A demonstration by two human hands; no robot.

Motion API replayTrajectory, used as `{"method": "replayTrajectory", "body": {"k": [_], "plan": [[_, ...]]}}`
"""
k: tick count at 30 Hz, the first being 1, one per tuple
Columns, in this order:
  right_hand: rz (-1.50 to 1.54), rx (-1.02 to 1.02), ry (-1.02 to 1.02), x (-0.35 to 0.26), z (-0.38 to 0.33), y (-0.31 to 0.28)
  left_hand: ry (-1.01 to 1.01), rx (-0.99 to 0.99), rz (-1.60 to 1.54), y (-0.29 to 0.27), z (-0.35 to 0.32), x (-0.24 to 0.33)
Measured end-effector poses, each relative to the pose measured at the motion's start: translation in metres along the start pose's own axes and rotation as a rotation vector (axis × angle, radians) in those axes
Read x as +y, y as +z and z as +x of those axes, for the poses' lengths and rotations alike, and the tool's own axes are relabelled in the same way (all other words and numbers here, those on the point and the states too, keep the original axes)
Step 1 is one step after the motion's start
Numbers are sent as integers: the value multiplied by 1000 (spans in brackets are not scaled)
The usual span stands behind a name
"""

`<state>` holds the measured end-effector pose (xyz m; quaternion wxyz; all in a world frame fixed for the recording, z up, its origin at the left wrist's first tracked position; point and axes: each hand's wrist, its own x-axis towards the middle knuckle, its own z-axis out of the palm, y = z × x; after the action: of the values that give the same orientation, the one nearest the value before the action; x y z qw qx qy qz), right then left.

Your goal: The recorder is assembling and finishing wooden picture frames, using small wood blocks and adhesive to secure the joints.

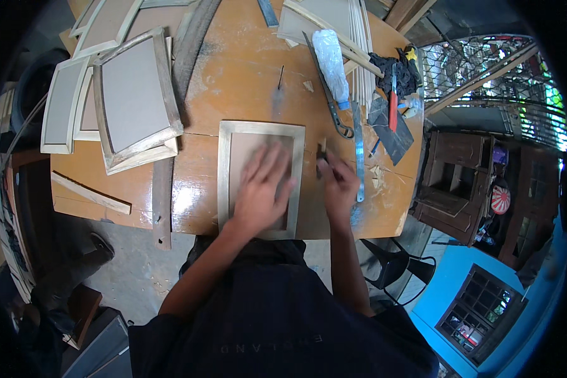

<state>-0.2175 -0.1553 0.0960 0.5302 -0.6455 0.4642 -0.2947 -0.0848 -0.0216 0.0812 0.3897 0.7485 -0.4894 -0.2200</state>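
Note:
A pale wooden frame [224, 176] with a light brown inner panel lies flat on the table in front of me, close to the near edge. My left hand [261, 186] rests over the panel, fingers stretched out and a little blurred. To the right of the frame, my right hand [341, 186] is closed on a small dark object [320, 154] with a pale tip; its kind is not clear. The hand hides part of that object. It is apart from the frame's right side.
Several similar frames [138, 88] are piled at the left. On the right lie a steel ruler [360, 157], a black-handled saw [343, 129], a wrapped bottle [329, 60], a red-handled tool [394, 110] and wood strips. A person's leg [72, 271] shows beyond the table's left.

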Motion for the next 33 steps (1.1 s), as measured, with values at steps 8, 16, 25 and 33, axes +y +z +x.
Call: {"method": "replayTrajectory", "body": {"k": [8,16,25,33], "plan": [[-718,-61,-320,46,51,43,-151,-67,463,43,50,-28],[-635,-3,-385,69,46,45,-206,-116,496,44,49,-27],[-666,39,-476,64,58,49,-197,-96,501,43,52,-26],[-696,50,-501,59,69,59,-199,-99,520,41,50,-30]]}}
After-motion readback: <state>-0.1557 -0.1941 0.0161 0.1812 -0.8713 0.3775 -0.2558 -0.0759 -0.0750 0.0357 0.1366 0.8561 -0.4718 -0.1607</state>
